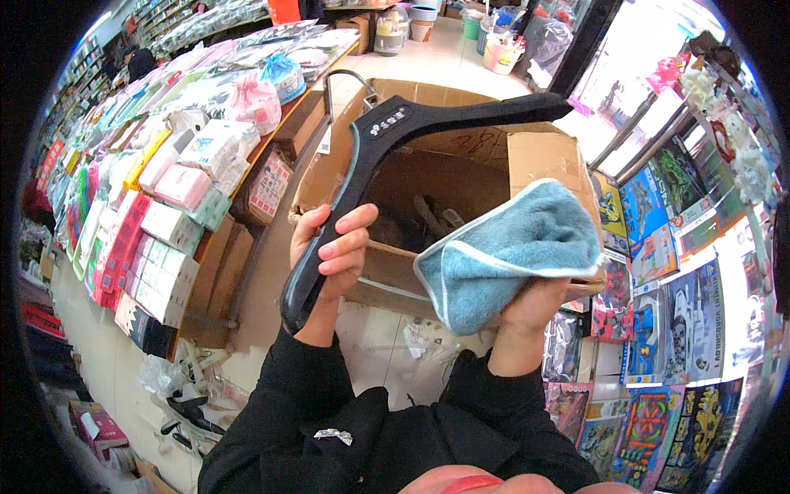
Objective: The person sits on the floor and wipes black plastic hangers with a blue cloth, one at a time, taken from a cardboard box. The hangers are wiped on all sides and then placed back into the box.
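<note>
My left hand (338, 253) grips one arm of a black plastic clothes hanger (376, 142), held up with its metal hook towards the upper left and its other arm reaching to the right. White writing marks the hanger's middle. In my right hand (537, 309) lies a folded blue cloth (506, 253) with a white edge; it covers most of my fingers. Cloth and hanger are apart. Behind both stands an open cardboard box (364, 278), with dark items in its shadowed bottom that I cannot make out.
A long display table (271, 133) of packaged goods runs along the left, cartons beneath it. Boxed toys (685, 321) line the right side. Buckets (503, 52) stand beyond the box. Loose hangers and plastic wrap (191, 401) lie on the tiled floor at lower left.
</note>
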Available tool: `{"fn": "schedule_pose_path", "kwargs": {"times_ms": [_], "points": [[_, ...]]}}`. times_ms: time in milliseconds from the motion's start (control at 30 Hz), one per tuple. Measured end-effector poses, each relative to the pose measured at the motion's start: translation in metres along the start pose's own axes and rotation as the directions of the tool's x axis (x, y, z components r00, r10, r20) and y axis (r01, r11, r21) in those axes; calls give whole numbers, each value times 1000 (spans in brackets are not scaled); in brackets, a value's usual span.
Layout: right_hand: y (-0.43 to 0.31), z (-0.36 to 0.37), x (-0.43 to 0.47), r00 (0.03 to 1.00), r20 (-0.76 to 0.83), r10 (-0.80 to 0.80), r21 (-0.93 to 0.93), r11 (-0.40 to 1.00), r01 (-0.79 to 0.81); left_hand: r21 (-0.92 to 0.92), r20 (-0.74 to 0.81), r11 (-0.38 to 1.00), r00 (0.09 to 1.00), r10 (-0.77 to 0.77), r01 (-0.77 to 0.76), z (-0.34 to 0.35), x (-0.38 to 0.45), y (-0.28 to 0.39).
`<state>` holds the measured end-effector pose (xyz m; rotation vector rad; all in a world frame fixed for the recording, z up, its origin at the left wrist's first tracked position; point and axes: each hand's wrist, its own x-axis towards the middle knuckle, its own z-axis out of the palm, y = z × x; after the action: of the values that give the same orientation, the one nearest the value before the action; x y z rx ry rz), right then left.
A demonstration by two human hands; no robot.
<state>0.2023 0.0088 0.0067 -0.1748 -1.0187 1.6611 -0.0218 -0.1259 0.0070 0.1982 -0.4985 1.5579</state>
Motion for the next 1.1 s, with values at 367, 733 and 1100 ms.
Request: {"fn": "schedule_pose_path", "kwargs": {"times_ms": [367, 733, 1100], "points": [[10, 44, -44, 866, 489, -103, -667, 596, 448, 553, -42, 832, 998, -38, 55, 3, -1, -36], [-2, 48, -38, 770, 637, 38, -749, 268, 606, 844, -286, 420, 942, -175, 335, -11, -1, -60], [-54, -25, 29, 922, -68, -382, -437, 842, 317, 823, -360, 321, 868, -342, 468, -20, 5, -88]]}}
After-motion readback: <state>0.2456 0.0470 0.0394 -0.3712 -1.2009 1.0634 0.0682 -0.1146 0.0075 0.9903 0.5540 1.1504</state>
